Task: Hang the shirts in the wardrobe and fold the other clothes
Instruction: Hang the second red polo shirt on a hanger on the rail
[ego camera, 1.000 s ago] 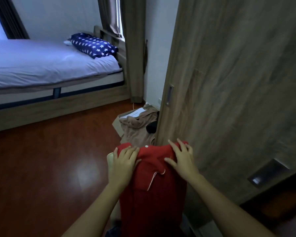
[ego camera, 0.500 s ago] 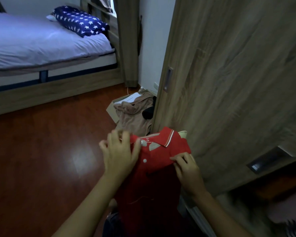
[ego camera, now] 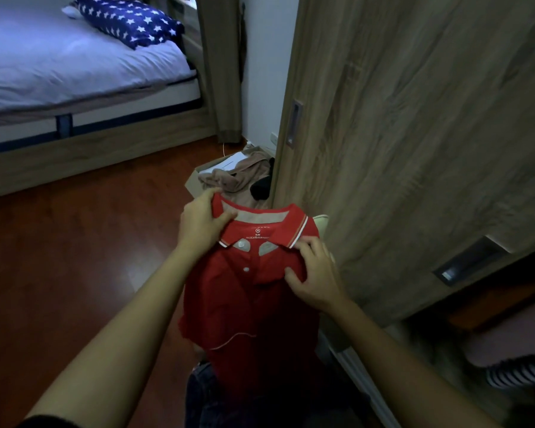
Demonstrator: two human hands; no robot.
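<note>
A red polo shirt (ego camera: 250, 291) with a white-tipped collar is held up in front of the person, just beside the wooden sliding wardrobe door (ego camera: 414, 134), its collar gripped at one side by the left hand (ego camera: 203, 225) and its front placket pinched by the right hand (ego camera: 314, 278). A pale hanger end (ego camera: 322, 219) is seen protruding past the shirt's shoulder. Behind, an open cardboard box (ego camera: 195, 180) draped with beige clothing (ego camera: 238, 177) is set on the reddish wooden floor (ego camera: 74, 257), and further back a bed (ego camera: 68, 66) with a star-patterned navy pillow (ego camera: 130, 21) is seen.
</note>
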